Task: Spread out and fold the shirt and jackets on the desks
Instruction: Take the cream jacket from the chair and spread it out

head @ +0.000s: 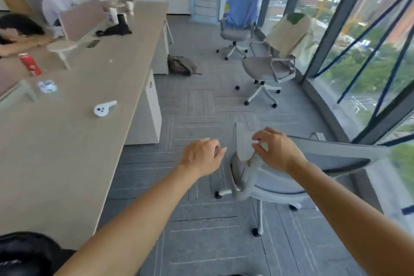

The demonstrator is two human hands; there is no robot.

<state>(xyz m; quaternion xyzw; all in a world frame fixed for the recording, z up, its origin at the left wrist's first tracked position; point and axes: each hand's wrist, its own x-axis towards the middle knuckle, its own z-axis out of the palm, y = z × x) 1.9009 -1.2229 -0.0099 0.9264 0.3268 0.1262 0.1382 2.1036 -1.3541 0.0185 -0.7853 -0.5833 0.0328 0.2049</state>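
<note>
Your left hand (201,157) hangs loosely curled over the floor (201,105), holding nothing. Your right hand (276,151) has its fingers (259,135) curled at the chair armrest (243,143), can't tell if they're actually gripping it.

A controller (104,108) and a can (30,64) were laid on the desk (67,152) at left; a chair (280,184) was placed to its right, a backpack (181,65) behind.

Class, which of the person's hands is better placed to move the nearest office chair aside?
Right, most likely. The right hand curls its fingers on the armrest of the nearest office chair; the left hand hangs over the carpet, holding nothing.
</note>
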